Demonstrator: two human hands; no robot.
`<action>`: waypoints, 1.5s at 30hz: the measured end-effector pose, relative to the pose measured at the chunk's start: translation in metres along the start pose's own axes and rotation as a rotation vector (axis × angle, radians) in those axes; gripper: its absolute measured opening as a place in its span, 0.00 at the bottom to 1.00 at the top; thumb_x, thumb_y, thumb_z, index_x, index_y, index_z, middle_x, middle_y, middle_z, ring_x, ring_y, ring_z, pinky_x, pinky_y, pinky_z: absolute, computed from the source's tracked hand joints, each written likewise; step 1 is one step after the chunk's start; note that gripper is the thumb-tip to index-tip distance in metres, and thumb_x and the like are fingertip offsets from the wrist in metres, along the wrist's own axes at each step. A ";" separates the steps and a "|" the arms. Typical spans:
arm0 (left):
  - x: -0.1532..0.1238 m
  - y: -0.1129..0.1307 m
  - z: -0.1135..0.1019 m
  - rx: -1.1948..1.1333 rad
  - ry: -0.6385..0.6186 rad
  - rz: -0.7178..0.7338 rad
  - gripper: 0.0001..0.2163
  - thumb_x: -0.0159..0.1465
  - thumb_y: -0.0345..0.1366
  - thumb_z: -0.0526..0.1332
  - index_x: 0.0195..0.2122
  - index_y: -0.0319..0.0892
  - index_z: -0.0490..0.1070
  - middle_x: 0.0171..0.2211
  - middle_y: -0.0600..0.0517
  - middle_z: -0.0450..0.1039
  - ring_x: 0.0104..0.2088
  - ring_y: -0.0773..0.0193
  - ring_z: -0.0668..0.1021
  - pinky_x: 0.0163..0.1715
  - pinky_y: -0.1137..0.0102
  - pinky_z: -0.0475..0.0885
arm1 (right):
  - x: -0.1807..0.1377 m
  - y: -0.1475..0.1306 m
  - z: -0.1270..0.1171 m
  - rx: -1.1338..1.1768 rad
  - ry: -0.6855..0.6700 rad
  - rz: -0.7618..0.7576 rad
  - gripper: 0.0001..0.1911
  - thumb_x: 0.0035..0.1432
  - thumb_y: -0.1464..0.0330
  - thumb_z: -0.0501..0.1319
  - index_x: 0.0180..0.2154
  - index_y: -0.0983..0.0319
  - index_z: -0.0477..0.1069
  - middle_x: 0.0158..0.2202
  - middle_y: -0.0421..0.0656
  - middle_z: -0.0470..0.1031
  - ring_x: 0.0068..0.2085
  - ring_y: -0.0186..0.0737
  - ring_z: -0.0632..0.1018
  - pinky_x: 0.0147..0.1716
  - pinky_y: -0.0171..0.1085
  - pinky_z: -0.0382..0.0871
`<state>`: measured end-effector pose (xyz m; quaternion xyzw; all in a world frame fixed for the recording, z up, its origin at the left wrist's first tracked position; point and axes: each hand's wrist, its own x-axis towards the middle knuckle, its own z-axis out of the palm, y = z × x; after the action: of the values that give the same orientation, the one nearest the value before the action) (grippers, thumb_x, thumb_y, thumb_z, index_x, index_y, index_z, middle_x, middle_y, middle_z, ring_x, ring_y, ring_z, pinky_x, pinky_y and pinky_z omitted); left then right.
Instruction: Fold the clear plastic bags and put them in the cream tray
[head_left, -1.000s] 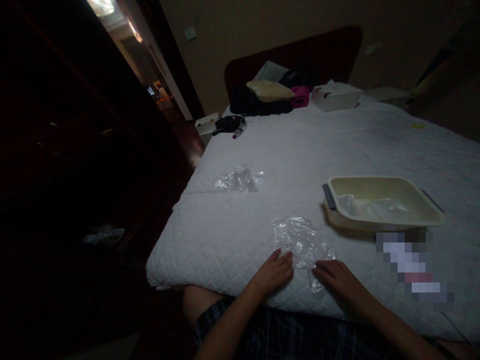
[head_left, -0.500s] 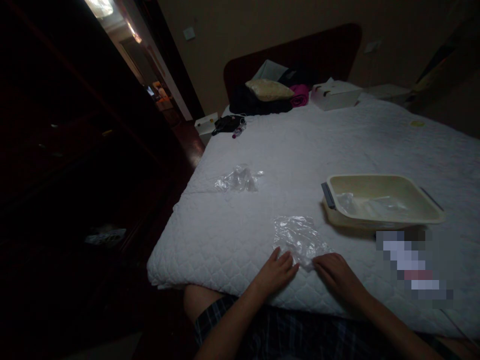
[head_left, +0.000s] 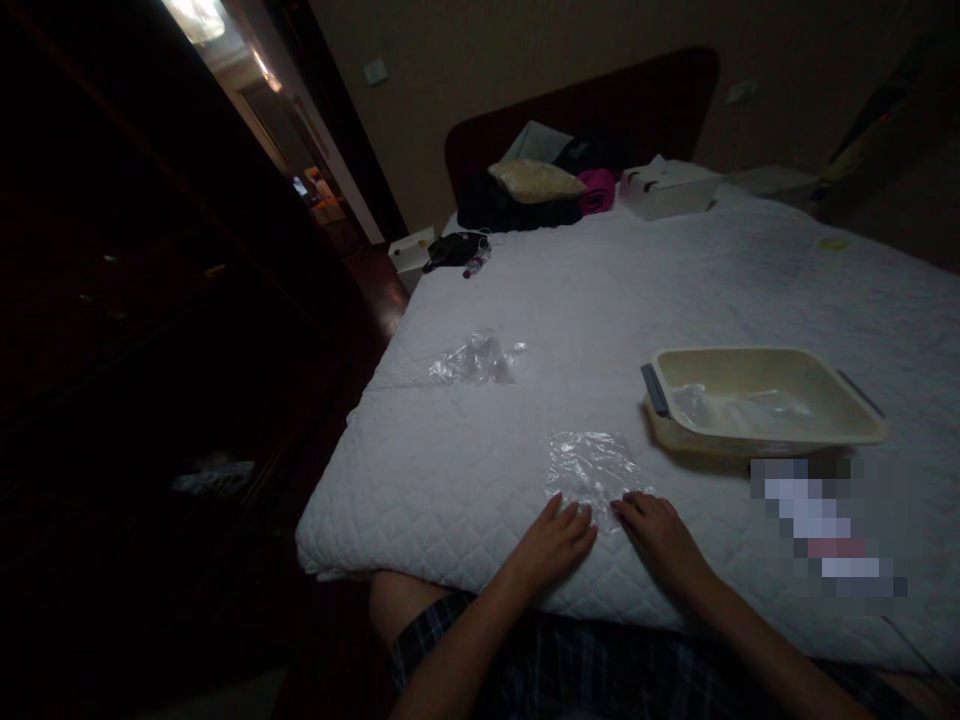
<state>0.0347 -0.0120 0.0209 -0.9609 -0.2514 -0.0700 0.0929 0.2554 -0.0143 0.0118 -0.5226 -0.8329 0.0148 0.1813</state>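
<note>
A clear plastic bag (head_left: 592, 465) lies spread on the white quilted bed cover in front of me. My left hand (head_left: 559, 540) rests at its lower left edge, fingers apart and stretched out on the cover. On the bag's lower right part lies my right hand (head_left: 660, 535), its fingertips touching the film and its fingers extended. A second clear plastic bag (head_left: 480, 360), crumpled, lies farther up the bed. To the right stands a cream plastic basin (head_left: 765, 440) with grey handles, holding some clear plastic (head_left: 772, 408).
Beyond the basin's near side is a blurred-out patch (head_left: 825, 530). A white box (head_left: 671, 192), a cushion (head_left: 536, 182), a magenta roll (head_left: 598, 190) and dark cloth lie by the headboard. A bottle (head_left: 477, 262) sits near the left bed edge.
My right hand has moved slightly up and left over the bag, and its fingers have loosened from the bag's edge. The left hand has barely moved.
</note>
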 end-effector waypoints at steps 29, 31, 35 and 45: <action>0.004 -0.001 0.005 0.008 -0.032 0.026 0.14 0.66 0.33 0.48 0.52 0.40 0.60 0.58 0.45 0.55 0.53 0.55 0.66 0.53 0.52 0.55 | -0.037 0.080 -0.018 0.102 -0.044 -0.004 0.19 0.57 0.71 0.50 0.50 0.57 0.66 0.47 0.48 0.71 0.44 0.43 0.73 0.43 0.44 0.67; 0.004 -0.001 0.005 0.015 -0.027 0.026 0.14 0.66 0.33 0.47 0.52 0.40 0.60 0.59 0.46 0.54 0.53 0.55 0.66 0.53 0.52 0.56 | -0.031 0.077 -0.018 0.128 -0.045 -0.013 0.18 0.57 0.70 0.50 0.48 0.57 0.68 0.46 0.48 0.72 0.44 0.43 0.73 0.43 0.44 0.67; 0.004 -0.001 0.004 0.024 -0.028 0.029 0.14 0.66 0.33 0.46 0.52 0.40 0.61 0.59 0.46 0.54 0.52 0.55 0.66 0.52 0.52 0.56 | -0.020 0.074 -0.023 0.210 -0.053 -0.010 0.18 0.55 0.74 0.50 0.46 0.59 0.69 0.45 0.48 0.71 0.46 0.42 0.72 0.45 0.43 0.66; 0.003 0.000 0.008 0.020 -0.037 0.016 0.14 0.66 0.33 0.47 0.52 0.41 0.60 0.59 0.46 0.54 0.52 0.55 0.66 0.53 0.52 0.56 | -0.017 0.082 -0.019 0.257 -0.086 -0.051 0.19 0.56 0.74 0.49 0.47 0.58 0.69 0.47 0.48 0.70 0.47 0.42 0.71 0.46 0.45 0.66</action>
<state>0.0383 -0.0089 0.0138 -0.9630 -0.2462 -0.0490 0.0986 0.3393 0.0051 0.0069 -0.4727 -0.8441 0.1391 0.2113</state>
